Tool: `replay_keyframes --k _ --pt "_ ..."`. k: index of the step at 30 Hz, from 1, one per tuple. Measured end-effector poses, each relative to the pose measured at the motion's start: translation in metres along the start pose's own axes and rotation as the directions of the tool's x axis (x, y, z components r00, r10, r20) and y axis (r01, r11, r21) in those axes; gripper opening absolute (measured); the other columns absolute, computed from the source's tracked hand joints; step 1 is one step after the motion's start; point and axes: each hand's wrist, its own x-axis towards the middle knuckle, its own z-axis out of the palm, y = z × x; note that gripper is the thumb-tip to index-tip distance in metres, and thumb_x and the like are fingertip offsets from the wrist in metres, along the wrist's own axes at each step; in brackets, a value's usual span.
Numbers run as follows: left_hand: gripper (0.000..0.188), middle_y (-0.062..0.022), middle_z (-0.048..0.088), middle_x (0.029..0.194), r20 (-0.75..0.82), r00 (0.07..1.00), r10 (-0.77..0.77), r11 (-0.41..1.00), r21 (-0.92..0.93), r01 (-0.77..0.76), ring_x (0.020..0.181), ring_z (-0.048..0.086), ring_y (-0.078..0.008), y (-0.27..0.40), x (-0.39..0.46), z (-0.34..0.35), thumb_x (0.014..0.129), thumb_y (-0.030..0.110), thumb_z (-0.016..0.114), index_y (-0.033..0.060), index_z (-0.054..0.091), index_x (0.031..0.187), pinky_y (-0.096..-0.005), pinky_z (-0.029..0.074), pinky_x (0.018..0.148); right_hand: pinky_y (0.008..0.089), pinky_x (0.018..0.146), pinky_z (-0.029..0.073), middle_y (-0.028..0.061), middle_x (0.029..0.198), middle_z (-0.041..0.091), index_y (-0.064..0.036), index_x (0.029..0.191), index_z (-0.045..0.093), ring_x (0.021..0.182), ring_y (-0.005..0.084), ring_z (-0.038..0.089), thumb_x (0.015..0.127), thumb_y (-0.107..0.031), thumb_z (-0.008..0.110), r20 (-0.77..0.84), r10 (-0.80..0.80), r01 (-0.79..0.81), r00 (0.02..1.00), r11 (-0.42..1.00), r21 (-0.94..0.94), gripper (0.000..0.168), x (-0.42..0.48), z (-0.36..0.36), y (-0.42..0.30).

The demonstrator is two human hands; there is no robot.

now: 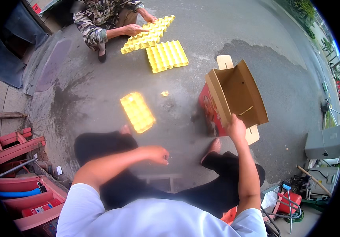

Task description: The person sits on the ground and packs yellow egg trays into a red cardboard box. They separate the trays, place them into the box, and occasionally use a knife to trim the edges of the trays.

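My right hand (236, 126) grips the near corner of an open-topped cardboard box (212, 108), printed red outside and plain brown inside. A short twisted cord (246, 110) shows against the box's inner wall. Over my lap, my left hand (159, 155) hangs with its fingers curled in and no object visible in it. Ahead of that hand a yellow moulded egg tray (138, 112) lies on the pavement by my left foot. A small yellowish scrap (165, 93) rests between this tray and the box.
Opposite me a crouching person in a camouflage jacket (91, 22) holds another yellow egg tray (150, 35) tilted above a yellow tray (167, 56) on the ground. Red plastic bins (39, 200) stand at left; a grey metal box (325, 142) and assorted tools stand at right.
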Motion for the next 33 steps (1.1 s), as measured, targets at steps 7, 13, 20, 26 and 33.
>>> replay_keyframes --k 7,13,20,26,33 --pt "0.041 -0.0133 0.065 0.103 -0.039 0.999 -0.011 1.000 0.014 0.011 0.096 0.061 -0.0320 -0.004 0.007 0.005 0.080 0.042 0.060 0.0087 0.062 0.105 -0.0427 0.048 0.080 0.0461 0.068 0.049 0.0256 0.079 0.062 -0.003 0.098 0.054 0.079 0.0409 0.061 0.074 -0.009 0.063 -0.102 -0.014 0.036 0.995 0.976 0.216 0.026 0.004 -0.020 -0.009" --pt "0.056 -0.0220 0.044 0.129 -0.716 0.646 -0.267 0.951 -0.303 0.058 0.119 0.044 -0.0363 -0.026 0.012 -0.019 0.088 0.038 0.051 -0.0003 0.041 0.127 -0.0419 0.038 0.098 0.0269 0.083 0.046 0.0087 0.104 0.063 0.004 0.113 0.053 0.094 0.0136 0.059 0.088 -0.003 0.053 0.086 0.121 -0.125 0.989 0.369 0.921 0.026 0.023 -0.047 0.013" --pt "0.082 -0.0124 0.029 0.146 -0.418 0.481 -0.771 0.136 -0.845 -0.516 0.132 0.027 -0.0326 -0.061 -0.015 -0.081 0.083 0.067 0.036 0.0091 0.030 0.141 -0.0583 0.016 0.104 0.0316 0.078 0.052 0.0124 0.105 0.062 0.002 0.115 0.051 0.087 0.0183 0.064 0.095 -0.021 0.047 0.183 0.000 -0.182 0.983 -0.093 0.979 0.031 0.026 -0.033 0.030" --pt "0.084 -0.0104 0.028 0.147 -0.605 0.648 -0.464 -0.014 -0.726 -0.688 0.134 0.024 -0.0326 -0.039 -0.066 -0.110 0.080 0.072 0.040 0.0166 0.030 0.143 -0.0612 0.012 0.104 0.0413 0.092 0.047 0.0139 0.118 0.057 -0.001 0.124 0.045 0.104 0.0255 0.059 0.098 -0.038 0.036 0.438 0.031 -0.392 0.898 -0.396 0.830 0.046 0.007 0.032 0.018" --pt "0.074 -0.0064 0.034 0.143 -0.633 0.768 -0.099 -0.101 -0.761 -0.641 0.128 0.035 -0.0252 -0.029 -0.061 -0.095 0.084 0.058 0.051 0.0186 0.029 0.143 -0.0511 0.029 0.102 0.0332 0.060 0.057 0.0069 0.103 0.064 -0.007 0.119 0.052 0.079 0.0216 0.066 0.092 -0.050 0.045 0.573 0.183 -0.565 0.799 -0.099 0.819 0.052 -0.029 0.097 0.029"
